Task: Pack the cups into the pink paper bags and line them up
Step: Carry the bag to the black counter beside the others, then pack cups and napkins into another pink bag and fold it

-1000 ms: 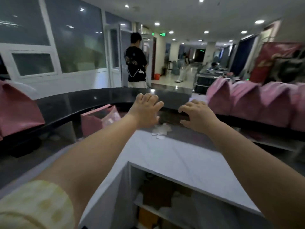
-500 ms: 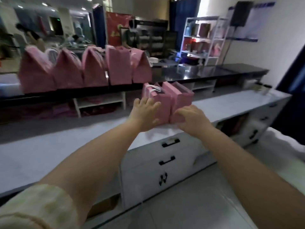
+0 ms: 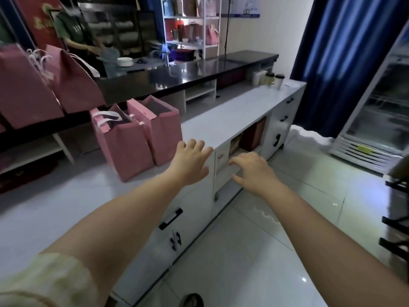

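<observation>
Right now both hands are empty: the left hand [image 3: 190, 161] and right hand [image 3: 252, 171] reach out with fingers [image 3: 200, 145] spread and released at the edge of the white surface [image 3: 221, 116]. Two open pink paper bags [image 3: 132, 142] stand touching at ten o'clock. The cups [image 3: 269, 79] sit far off at one o'clock. Best to carry one cup upright, gripped round its wall, and lower it straight into a bag.
</observation>
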Demonstrator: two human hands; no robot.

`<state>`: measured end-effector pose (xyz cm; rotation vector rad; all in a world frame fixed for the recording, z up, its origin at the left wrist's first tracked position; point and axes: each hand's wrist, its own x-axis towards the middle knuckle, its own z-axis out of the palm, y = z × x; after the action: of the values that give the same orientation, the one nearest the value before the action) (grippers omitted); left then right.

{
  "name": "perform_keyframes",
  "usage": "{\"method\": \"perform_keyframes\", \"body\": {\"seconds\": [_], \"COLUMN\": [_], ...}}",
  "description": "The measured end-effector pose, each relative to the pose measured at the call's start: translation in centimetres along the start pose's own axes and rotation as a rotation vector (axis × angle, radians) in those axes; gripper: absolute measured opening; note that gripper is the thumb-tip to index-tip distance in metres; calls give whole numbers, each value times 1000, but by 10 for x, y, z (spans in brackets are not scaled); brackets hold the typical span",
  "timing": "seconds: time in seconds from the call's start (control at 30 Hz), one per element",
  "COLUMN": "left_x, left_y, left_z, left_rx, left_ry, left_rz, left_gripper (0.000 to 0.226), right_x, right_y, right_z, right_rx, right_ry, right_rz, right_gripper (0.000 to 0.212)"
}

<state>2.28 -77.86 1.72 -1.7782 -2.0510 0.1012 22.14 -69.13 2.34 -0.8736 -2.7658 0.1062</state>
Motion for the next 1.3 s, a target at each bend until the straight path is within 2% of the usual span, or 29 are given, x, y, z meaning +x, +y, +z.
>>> {"method": "perform_keyframes", "body": {"seconds": [0.13,0.33,0.47,0.53,0.63,0.8,1.03,1.13,1.23,1.3], "left_x": [62,158,210,224,239,262,262,265,261,254], "left_y": [-42,-118,-154,-160,-167,-200,-227,-227,-217,-202], "left_z": [19,34,58,76,94,107,112,102,92,87], "left_rx": [-21,-65,-59,-99,-152,-192,-206,-283,-292,-275], "left_ry": [65,142,162,154,177,38,-75,-38,18,100], "left_rz": [-62,-210,-319,-360,-459,-732,-1195,-1323,-1392,-1427], "left_gripper": [53,58,52,46,36,33,36,29,31,29], "right_x": [75,209,282,308,351,443,529,564,599,615], "right_y": [12,19,31,34,46,49,15,12,-5,-23], "right_z": [-7,-16,-1,17,40,59,103,109,114,119], "right_rx": [-3,-46,166,205,128,239,252,355,638,718], "right_ry": [71,51,132,52,-39,15,-149,-216,-319,-382], "right_rz": [-15,-87,-122,-176,-253,-391,-833,-857,-767,-745], "right_gripper": [35,36,35,36,35,34,36,35,26,25]}}
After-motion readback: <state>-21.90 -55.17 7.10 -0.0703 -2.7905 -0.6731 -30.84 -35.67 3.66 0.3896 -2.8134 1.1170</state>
